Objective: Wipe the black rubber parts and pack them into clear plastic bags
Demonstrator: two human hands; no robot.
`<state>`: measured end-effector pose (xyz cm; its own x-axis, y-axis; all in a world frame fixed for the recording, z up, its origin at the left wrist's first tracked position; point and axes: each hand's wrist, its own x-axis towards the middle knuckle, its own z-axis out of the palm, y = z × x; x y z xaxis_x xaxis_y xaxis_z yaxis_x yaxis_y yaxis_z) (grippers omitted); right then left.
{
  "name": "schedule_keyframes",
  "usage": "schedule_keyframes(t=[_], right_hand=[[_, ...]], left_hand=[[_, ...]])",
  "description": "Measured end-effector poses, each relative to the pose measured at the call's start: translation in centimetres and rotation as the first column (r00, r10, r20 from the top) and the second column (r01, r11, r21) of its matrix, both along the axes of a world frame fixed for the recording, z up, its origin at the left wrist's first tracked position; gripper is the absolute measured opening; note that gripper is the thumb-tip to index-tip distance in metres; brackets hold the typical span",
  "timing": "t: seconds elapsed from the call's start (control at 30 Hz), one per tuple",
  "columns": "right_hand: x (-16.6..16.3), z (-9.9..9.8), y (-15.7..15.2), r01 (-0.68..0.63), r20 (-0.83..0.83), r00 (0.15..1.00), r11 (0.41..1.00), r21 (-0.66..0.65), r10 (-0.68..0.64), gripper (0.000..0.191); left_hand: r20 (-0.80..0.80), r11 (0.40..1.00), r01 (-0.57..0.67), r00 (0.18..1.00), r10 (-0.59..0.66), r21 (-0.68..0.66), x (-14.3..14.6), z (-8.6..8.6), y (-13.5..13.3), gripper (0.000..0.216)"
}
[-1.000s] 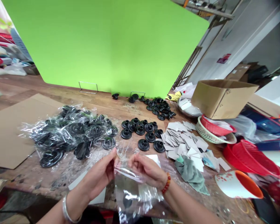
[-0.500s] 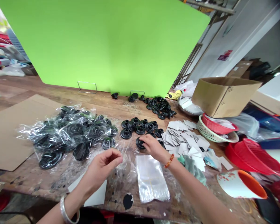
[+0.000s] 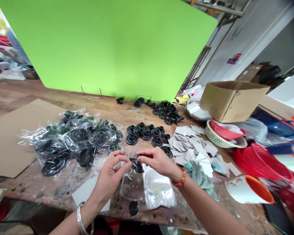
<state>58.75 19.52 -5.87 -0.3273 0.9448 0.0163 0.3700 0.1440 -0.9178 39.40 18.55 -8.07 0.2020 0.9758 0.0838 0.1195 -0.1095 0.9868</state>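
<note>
My right hand [image 3: 156, 160] pinches a black round rubber part [image 3: 136, 165] a little above the wooden table [image 3: 22, 186]. My left hand [image 3: 112, 171] is beside it, fingers curled and touching the same part from the left. Just below and to the right of the part a clear plastic bag [image 3: 158, 189] lies flat on the table. A group of loose black parts [image 3: 147, 133] sits behind my hands. To the left lies a heap of bagged black parts [image 3: 73, 140].
A pile of small white cards [image 3: 193, 147] and a green-grey cloth [image 3: 201, 176] lie right of my hands. A cardboard box [image 3: 232, 99], red baskets [image 3: 262, 161] and an orange-lined cup [image 3: 250, 189] crowd the right side. A cardboard sheet [image 3: 12, 137] covers the left.
The clear bag that both hands held was laid on the table. My right hand reached to the loose parts, picked one up and brought it back to my left hand.
</note>
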Motion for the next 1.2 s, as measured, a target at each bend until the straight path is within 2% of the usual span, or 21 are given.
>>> schedule_keyframes(t=[0.03, 0.1, 0.13, 0.2, 0.27, 0.33, 0.43, 0.5, 0.57, 0.63, 0.77, 0.83, 0.9, 0.97, 1.07, 1.2], right_hand=[[-0.1, 0.0, -0.2, -0.052, 0.035, 0.998, 0.997, 0.049, 0.05, 0.017], [-0.4, 0.1, -0.6, -0.13, 0.075, 0.99, 0.986, 0.106, 0.122, 0.02], [-0.6, 0.1, -0.8, -0.137, 0.074, 0.989, 0.985, 0.1, 0.13, 0.024], [-0.9, 0.0, -1.1, -0.089, 0.023, 0.996, 0.996, 0.028, 0.088, 0.03], [-1.0, -0.2, -1.4, -0.016, -0.049, 0.999, 0.998, -0.063, 0.013, 0.021], [-1.0, -0.5, -1.5, 0.023, -0.054, 0.998, 0.995, -0.097, -0.029, 0.015], [-1.1, -1.0, -1.8, 0.048, 0.005, 0.999, 0.998, -0.04, -0.048, 0.007], [-1.2, -1.3, -2.0, 0.068, 0.001, 0.998, 0.997, 0.031, -0.068, 0.009], [-1.4, -1.6, -2.2, 0.064, -0.041, 0.997, 0.993, 0.102, -0.06, 0.014], [-1.4, -1.8, -2.4, 0.045, -0.128, 0.991, 0.992, 0.116, -0.03, 0.014], [-1.3, -2.2, -2.4, 0.054, -0.36, 0.93, 0.997, -0.063, -0.073, 0.018], [-1.4, -2.4, -2.4, 0.068, -0.419, 0.899, 0.986, -0.152, -0.126, 0.022], [-1.5, -2.5, -2.5, 0.039, -0.44, 0.89, 0.981, -0.192, -0.122, 0.023], [-1.5, -2.5, -2.8, -0.03, -0.433, 0.9, 0.986, -0.161, -0.044, 0.023], [-1.4, -2.5, -3.3, -0.052, -0.328, 0.944, 0.999, -0.01, 0.045, 0.015], [-1.3, -2.7, -3.4, 0.052, -0.19, 0.981, 0.99, 0.135, -0.025, 0.017]], left_hand=[[0.097, 0.987, 0.059, 0.994, -0.045, -0.148, 0.1, -0.1, 0.0, 0.016], [0.296, 0.908, 0.212, 0.95, -0.105, -0.36, 0.2, -0.3, -0.1, 0.02], [0.366, 0.87, 0.264, 0.925, -0.106, -0.416, 0.3, -0.4, -0.2, 0.021], [0.435, 0.834, 0.292, 0.898, -0.07, -0.468, 0.3, -0.5, -0.2, 0.024], [0.456, 0.831, 0.261, 0.89, -0.011, -0.491, 0.3, -0.6, -0.1, 0.026], [0.461, 0.838, 0.221, 0.886, 0.04, -0.499, 0.3, -0.7, 0.0, 0.027], [0.465, 0.852, 0.186, 0.882, 0.074, -0.489, 0.5, -1.1, 0.1, 0.029], [0.478, 0.852, 0.198, 0.876, 0.068, -0.484, 0.6, -1.2, 0.1, 0.027], [0.51, 0.845, 0.232, 0.858, 0.054, -0.481, 0.6, -1.2, 0.0, 0.023], [0.571, 0.837, 0.279, 0.82, 0.047, -0.471, 0.5, -0.9, -0.2, 0.02], [0.677, 0.835, 0.346, 0.735, 0.042, -0.428, 0.5, -0.2, -0.7, 0.019], [0.665, 0.837, 0.334, 0.745, 0.047, -0.433, 0.6, -0.2, -0.8, 0.019], [0.621, 0.834, 0.292, 0.78, 0.076, -0.469, 0.7, -0.2, -0.9, 0.022], [0.57, 0.82, 0.251, 0.814, 0.108, -0.515, 0.9, -0.4, -0.8, 0.025], [0.516, 0.799, 0.238, 0.85, 0.103, -0.552, 0.9, -0.5, -0.7, 0.029], [0.465, 0.794, 0.242, 0.883, 0.058, -0.558, 0.8, -0.4, -1.1, 0.03]])
